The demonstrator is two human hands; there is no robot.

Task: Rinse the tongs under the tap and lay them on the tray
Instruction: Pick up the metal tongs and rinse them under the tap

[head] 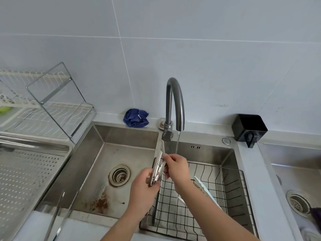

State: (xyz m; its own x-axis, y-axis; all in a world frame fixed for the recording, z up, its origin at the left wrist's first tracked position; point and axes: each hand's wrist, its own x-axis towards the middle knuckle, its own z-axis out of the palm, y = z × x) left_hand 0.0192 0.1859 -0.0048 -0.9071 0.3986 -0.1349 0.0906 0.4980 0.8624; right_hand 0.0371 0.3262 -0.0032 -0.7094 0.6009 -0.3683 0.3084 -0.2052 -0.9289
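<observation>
L hand (144, 187) curled round tongs (158, 166) at handle end | R hand (176, 168) pinches the toothed tips, fingers bent | tongs tilted over divider btwn basins, tips up, just beside water stream (177, 143) from tap (174, 101) | perforated tray (26, 171) at left, well apart | 2nd pair (58, 216) lies on sink's front edge

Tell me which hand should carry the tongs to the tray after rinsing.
Left. The left hand grips the tongs by the handles, and the tray lies on that side; the right hand only pinches the toothed tips.
</observation>
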